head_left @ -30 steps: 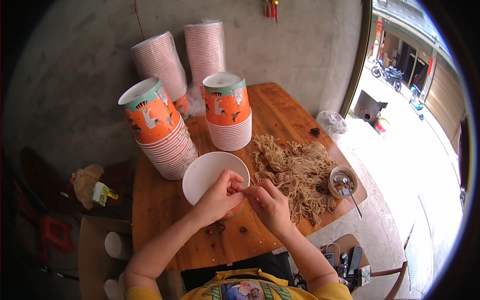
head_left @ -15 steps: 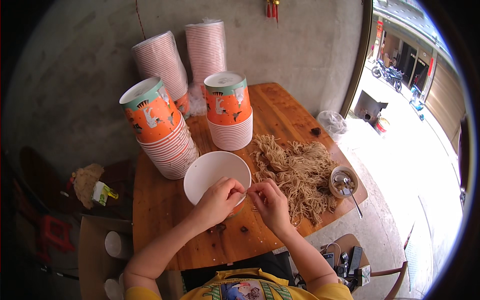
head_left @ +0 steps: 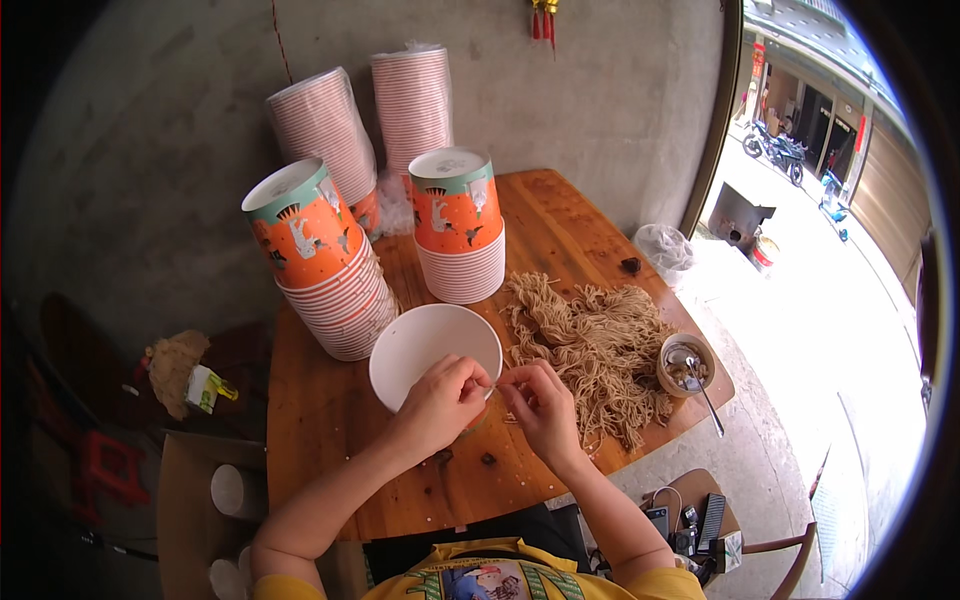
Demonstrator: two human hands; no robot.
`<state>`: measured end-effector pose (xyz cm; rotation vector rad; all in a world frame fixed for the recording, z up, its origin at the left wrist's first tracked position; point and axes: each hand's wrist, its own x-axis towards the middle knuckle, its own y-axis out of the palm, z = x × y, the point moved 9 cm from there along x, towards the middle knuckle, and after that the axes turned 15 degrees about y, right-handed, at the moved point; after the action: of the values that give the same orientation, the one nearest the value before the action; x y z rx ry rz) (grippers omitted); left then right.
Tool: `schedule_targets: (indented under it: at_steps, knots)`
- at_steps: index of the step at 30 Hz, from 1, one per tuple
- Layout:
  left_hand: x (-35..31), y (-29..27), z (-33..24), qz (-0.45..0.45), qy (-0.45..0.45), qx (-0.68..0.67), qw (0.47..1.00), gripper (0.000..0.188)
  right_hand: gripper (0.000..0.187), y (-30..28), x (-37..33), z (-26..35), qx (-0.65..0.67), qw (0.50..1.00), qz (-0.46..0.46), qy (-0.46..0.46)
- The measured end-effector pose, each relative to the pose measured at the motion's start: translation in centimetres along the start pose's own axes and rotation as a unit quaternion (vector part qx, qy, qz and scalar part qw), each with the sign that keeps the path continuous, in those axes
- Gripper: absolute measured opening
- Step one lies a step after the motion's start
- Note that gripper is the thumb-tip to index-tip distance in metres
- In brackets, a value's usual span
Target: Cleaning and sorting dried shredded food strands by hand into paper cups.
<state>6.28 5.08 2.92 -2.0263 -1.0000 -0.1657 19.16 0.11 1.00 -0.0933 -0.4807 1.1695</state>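
Head view: left hand [head_left: 438, 402] and right hand [head_left: 545, 408] pinched, close together by rim of paper tub [head_left: 425, 345]; anything gripped too small to tell. Tub stands on worktop [head_left: 330, 450] beside tan strands [head_left: 600, 350]. Steady hands likely aid fine fingertip work.

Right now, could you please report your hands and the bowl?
Left hand and right hand: fingertips pinched, nearly meeting. White-lined bowl upright, partly hidden. Tan strands close at right.

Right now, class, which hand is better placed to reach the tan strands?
Probably the right hand: it is nearer the tan strands, while the left hand is at the near side of the paper tub.
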Motion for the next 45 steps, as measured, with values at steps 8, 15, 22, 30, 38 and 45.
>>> schedule_targets:
  at_steps: [8,15,22,30,38,45]
  knots:
    - [0.2,-0.2,-0.7,-0.025,0.048,0.054,0.997,0.004,0.009,0.1,0.0,-1.0,0.042,0.998,0.013,0.033]
    - [0.4,-0.4,-0.7,-0.040,0.024,-0.010,0.999,0.007,0.009,0.0,-0.1,-0.9,0.049,0.998,0.017,0.036]
    - [0.5,-0.3,-0.5,-0.047,0.007,-0.035,0.998,0.006,0.009,0.0,-0.2,-1.0,0.052,0.998,0.021,0.038]
    - [0.5,-0.4,-0.4,-0.045,-0.013,-0.056,0.997,0.006,0.011,0.0,-0.4,-0.9,0.061,0.997,0.018,0.031]
    - [0.6,-0.3,-1.1,-0.051,0.034,-0.047,0.997,0.007,0.021,0.5,0.0,-0.5,0.026,0.995,0.057,0.081]
    - [0.6,-0.6,-1.8,-0.064,0.062,-0.016,0.996,0.008,0.016,1.3,0.1,-2.3,0.117,0.981,0.069,0.139]
